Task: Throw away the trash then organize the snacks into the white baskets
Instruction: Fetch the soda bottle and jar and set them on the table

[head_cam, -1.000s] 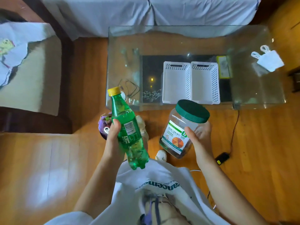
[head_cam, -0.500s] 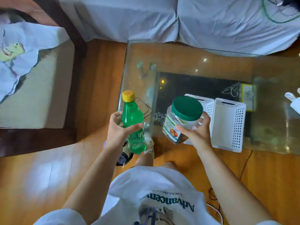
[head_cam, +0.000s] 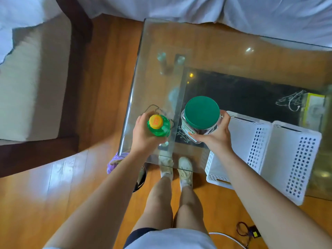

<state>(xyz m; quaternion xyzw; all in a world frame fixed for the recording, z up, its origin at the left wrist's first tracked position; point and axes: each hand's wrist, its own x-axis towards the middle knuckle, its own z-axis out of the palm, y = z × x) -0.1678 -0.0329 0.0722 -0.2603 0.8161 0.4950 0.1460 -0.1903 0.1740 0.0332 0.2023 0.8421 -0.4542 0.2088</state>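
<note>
Wooden floor [head_cam: 53, 186] seen from above, with a glass table [head_cam: 224, 51] standing before a sofa draped in a pale sheet [head_cam: 215, 9]; a cushioned seat [head_cam: 32, 87] in a dark wooden frame lies to the left. Through the glass top we see a dark lower panel [head_cam: 242, 94] with pale markings. Two white baskets [head_cam: 265, 151] with perforated walls stand side by side at the near right part of the table, touching each other.

We note the left hand [head_cam: 143, 137] gripping a green bottle [head_cam: 159, 128] with a yellow cap [head_cam: 156, 121]; the fingers wrap round the body below the shoulder, and the bottle is upright, over the near left corner of the table. Whether its base touches the glass cannot be told from this angle. The right hand [head_cam: 215, 133] grips a clear jar [head_cam: 192, 130] with a wide green lid [head_cam: 202, 112], thumb on the near side and fingers round the far side. The jar is upright, just beside the left basket and near the bottle, though apart from it; we cannot tell whether it rests on the glass.

Below the table edge we see two pale shoes [head_cam: 177, 168] and bare legs. A purple bag [head_cam: 115, 161] shows beside the left forearm, lining a dark bin [head_cam: 141, 178] largely hidden by the arm. A small black device with cables [head_cam: 251, 232] lies on the floor at the lower right.
</note>
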